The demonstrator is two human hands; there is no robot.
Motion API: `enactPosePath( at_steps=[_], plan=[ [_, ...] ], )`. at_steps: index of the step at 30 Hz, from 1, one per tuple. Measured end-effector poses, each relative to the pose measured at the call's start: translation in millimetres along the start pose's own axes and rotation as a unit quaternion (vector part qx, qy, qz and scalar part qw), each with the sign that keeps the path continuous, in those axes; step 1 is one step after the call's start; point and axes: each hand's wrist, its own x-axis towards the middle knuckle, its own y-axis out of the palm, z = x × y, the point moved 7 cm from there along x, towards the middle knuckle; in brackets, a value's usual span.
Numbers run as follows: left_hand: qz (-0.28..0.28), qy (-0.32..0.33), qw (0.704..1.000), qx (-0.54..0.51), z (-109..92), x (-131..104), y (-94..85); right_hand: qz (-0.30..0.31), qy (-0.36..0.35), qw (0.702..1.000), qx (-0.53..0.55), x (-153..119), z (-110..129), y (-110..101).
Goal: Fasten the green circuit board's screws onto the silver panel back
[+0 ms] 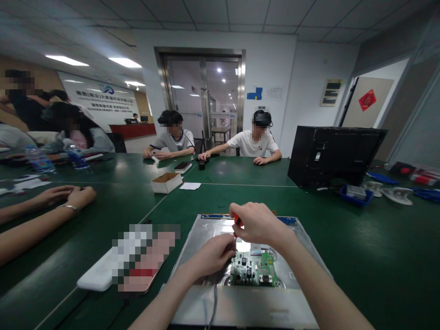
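Observation:
A metal display panel point(295, 316) lies flat before me, with a green circuit board point(256, 270) on its middle. My right hand point(257, 222) is closed around the red and black handle of a screwdriver point(238, 221), held upright with its shaft pointing down near the board's upper left corner. Beside that shaft, my left hand point(216, 253) has its fingers pinched together; what they grip, if anything, is hidden. A grey cable point(215, 302) runs from under my left hand toward the panel's near edge.
Left of the panel lie a white device point(99, 270) and a pink phone-like slab point(151, 270). Farther back stand a small open box point(167, 182) and a black monitor housing point(337, 156). A blue tray point(355, 195) sits at right. Another person's hands point(72, 197) rest on the left.

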Motion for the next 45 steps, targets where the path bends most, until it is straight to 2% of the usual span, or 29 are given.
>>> enactPosePath(
  at_steps=[5, 10, 45],
  plan=[
    [0.000, -0.006, 1.000, -0.005, -3.1, -0.6, -1.3, -0.006, 0.004, 1.000, -0.014, 0.5, 0.3, -0.2],
    [0.010, -0.019, 1.000, 0.000, -2.5, -0.5, -0.7, 0.012, 0.026, 0.999, -0.034, 2.9, -1.2, 0.8],
    [0.007, -0.019, 1.000, 0.010, -0.8, 0.1, 0.0, -0.009, -0.001, 1.000, -0.016, 1.9, 0.2, 1.0]
  ],
)
